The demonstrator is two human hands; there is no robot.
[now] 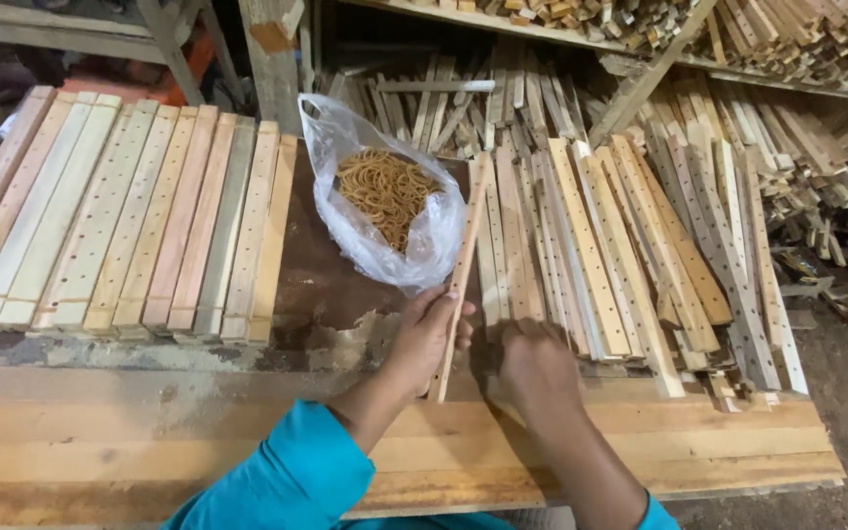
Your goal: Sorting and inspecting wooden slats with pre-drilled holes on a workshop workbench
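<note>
Turquoise sleeves [291, 471] enter from the bottom edge, one on each forearm, over a workbench of pale wooden planks [149, 442] dusted with sawdust.

Left hand [426, 334]: extended forward from the sleeve, fingers curled shut around a long narrow pale wooden slat [460, 275]. That slat runs from the bench edge near the wrist up and slightly to the right, its far end reaching beside the bag. It is raised at a slant, apart from the heap.

Right hand [534, 368]: held palm down just beside the left, knuckles toward the camera, resting at the near ends of the heaped slats. Fingers are tucked under and blurred — whether they grip anything cannot be told.

Surroundings:
- Clear plastic bag of tan rubber bands [385, 196], mouth open, sitting on a dark brown board just beyond the left hand; the held slat touches or crosses its right side.
- Row of drilled wooden slats laid side by side [120, 221] at left, neatly aligned, well apart from both hands.
- Loose heap of drilled wooden slats [630, 245] at right, overlapping at varied angles — directly ahead of the right hand.
- Shelf stacked with short wooden offcuts [738, 34] above the heap.
</note>
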